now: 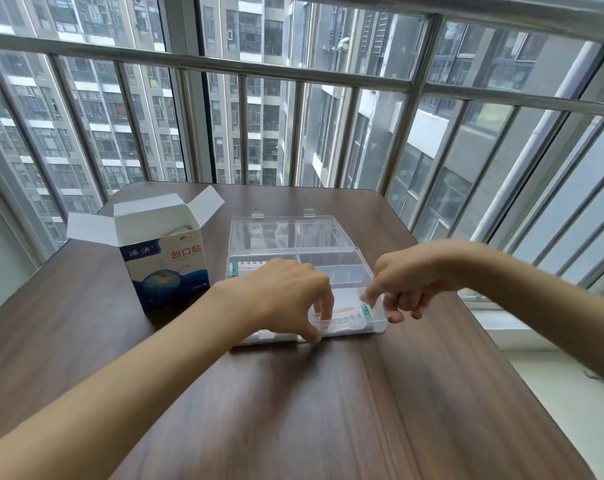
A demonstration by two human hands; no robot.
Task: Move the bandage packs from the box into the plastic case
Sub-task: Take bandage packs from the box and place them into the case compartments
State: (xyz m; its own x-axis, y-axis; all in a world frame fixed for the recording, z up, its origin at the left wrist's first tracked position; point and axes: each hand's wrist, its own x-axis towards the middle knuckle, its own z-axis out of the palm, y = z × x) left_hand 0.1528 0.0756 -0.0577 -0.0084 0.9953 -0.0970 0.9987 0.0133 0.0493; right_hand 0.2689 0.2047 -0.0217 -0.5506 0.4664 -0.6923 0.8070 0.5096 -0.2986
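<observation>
Head view. We see a dark wood-grain table set against a railed window with apartment towers beyond. The blue-and-white bandage box stands upright at the table's left, top flaps open, something white just showing inside. Just right of it, apart from it, lies the clear plastic case, its lid folded back flat toward the window.

Our left hand reaches over the case's left half, fingers curled down into the near compartment, fingertips on a bandage pack that lies there; the thumb rests at the case's front edge. Whether the pack is pinched or merely pressed, we cannot tell. Our right hand comes in from the right, index finger extended down onto the pack's right end, the other fingers loosely curled outside the case wall. Another pack shows in the far left compartment, partly hidden by the left hand.
</observation>
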